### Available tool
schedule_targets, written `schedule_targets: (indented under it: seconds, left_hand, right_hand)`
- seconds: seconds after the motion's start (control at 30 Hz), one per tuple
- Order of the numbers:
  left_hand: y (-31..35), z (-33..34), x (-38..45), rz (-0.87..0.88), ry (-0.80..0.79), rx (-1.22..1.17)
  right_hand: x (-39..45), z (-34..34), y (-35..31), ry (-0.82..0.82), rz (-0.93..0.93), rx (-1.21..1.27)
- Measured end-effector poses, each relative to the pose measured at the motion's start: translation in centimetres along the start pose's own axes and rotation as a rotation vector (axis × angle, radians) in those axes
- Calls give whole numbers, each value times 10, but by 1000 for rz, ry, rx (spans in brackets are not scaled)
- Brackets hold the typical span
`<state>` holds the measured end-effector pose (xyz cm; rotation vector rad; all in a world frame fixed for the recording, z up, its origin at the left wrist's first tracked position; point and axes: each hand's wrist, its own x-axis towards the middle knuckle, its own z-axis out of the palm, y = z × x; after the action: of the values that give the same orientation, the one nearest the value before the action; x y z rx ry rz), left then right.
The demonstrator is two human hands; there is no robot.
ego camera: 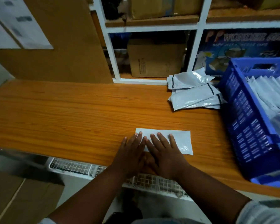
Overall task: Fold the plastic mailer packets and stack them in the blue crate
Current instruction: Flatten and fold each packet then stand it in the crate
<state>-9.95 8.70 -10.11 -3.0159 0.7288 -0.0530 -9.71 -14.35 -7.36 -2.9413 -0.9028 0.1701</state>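
Note:
A pale grey plastic mailer packet [183,142] lies flat near the front edge of the wooden table [71,113]. Both palms press down on its left part, fingers spread: my left hand [130,152] covers the left end, and my right hand [164,151] lies beside it, thumbs overlapping. At the far right stands the blue crate [249,130], filled with a row of folded mailers [268,94]. A small loose pile of mailers [196,92] rests on the table just left of the crate's back corner.
White shelving [199,26] at the back holds cardboard boxes [155,57] and a printed tape carton [242,47]. A tall cardboard panel [63,46] rises at the back left. A white wire rack [81,167] sits below the table's front edge.

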Motion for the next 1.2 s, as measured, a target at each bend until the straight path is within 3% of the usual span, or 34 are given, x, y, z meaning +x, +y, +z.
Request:
schedule_targets:
  seconds: [0.17, 0.3, 0.47, 0.67, 0.8, 0.9, 0.97, 1.03, 1.2]
  left_hand:
    - [-3, 4, 4, -18, -28, -44]
    - [6, -13, 38, -32, 87, -106]
    - [26, -5, 57, 4, -58, -111]
    - [-11, 15, 34, -126, -60, -120]
    - [9, 0, 33, -196, -2, -81]
    - [47, -7, 48, -8, 31, -86]
    - [58, -4, 56, -23, -38, -139]
    - [52, 5, 48, -116, -34, -149]
    - [3, 17, 12, -186, -4, -143]
  right_hand:
    - [6, 8, 4, -52, -17, 43]
    - [21, -8, 25, 67, 7, 160]
    - [7, 13, 38, 91, 102, 31]
    - [-31, 19, 75, 55, 363, 108]
    - [-42, 6, 83, 120, 488, 134]
    - [-21, -5, 52, 151, 280, 53]
    - [-6, 1, 35, 122, 53, 76]
    - [-5, 12, 36, 92, 14, 85]
    - [-52, 17, 76, 79, 340, 90]
